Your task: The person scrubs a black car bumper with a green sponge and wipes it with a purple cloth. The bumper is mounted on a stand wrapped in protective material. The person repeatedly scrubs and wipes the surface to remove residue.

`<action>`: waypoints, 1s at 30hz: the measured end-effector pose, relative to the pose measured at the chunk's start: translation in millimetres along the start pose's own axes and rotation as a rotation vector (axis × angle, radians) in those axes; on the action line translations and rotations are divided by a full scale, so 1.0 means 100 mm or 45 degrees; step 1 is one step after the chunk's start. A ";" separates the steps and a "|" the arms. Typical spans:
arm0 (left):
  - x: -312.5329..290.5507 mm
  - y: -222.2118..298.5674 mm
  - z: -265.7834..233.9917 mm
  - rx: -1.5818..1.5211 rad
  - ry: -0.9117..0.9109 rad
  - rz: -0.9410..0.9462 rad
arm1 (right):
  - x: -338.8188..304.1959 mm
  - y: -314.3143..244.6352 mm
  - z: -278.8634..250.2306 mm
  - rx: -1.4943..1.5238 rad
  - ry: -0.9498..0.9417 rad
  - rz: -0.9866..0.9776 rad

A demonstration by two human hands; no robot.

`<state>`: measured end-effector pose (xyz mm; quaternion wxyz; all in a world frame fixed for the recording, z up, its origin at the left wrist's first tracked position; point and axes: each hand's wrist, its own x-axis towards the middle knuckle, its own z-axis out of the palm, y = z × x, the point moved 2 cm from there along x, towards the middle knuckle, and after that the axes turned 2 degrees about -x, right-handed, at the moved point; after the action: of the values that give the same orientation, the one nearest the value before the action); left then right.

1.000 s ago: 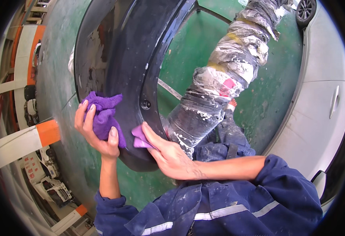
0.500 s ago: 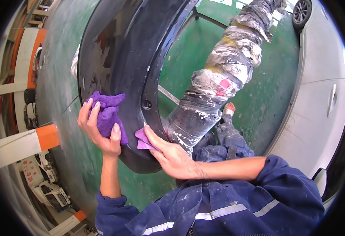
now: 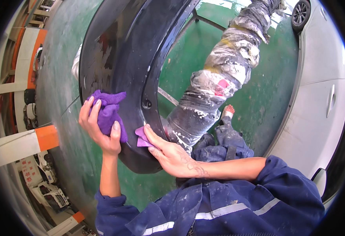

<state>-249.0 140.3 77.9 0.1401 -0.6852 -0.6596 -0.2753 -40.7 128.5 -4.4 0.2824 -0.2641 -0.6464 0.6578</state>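
A black car bumper [image 3: 131,51] curves down from the top of the view to its rounded end between my hands. Its surface looks wet in places. My left hand [image 3: 101,131] is closed around a bunched purple cloth [image 3: 109,118], which rests against the bumper's left edge. On the inner right side near the same end, my right hand [image 3: 175,158] presses a folded light-purple sheet of sandpaper [image 3: 142,141] to the black surface. Its fingertips cover part of the sheet.
A stand arm wrapped in stained plastic [image 3: 216,78] runs up right of the bumper. Farther right is a silver car [image 3: 318,98]. An orange-and-white beam [image 3: 23,143] juts in from the left, with racks of parts behind it. The floor [image 3: 255,110] is green.
My right hand and the sandpaper have shifted slightly up along the bumper's edge. My left hand stays in place with the cloth.
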 end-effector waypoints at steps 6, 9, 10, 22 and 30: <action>0.00 0.03 -0.01 0.003 -0.044 0.017 | 0.20 0.00 0.02 0.286 0.096 0.044; -0.02 0.00 0.01 -0.014 -0.016 -0.007 | 0.28 0.01 -0.02 0.197 0.062 0.073; -0.05 0.01 0.01 -0.012 -0.008 -0.020 | 0.39 0.00 -0.06 0.212 0.059 0.062; -0.03 -0.02 -0.02 -0.024 -0.034 0.012 | 0.05 -0.04 0.05 0.277 0.162 0.156; 0.00 -0.01 0.01 0.022 0.002 0.030 | 0.01 0.01 0.07 0.106 0.130 0.068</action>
<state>-249.9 141.2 77.2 0.1498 -0.6916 -0.6536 -0.2685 -46.7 124.5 -5.4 0.3082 -0.3026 -0.5960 0.6769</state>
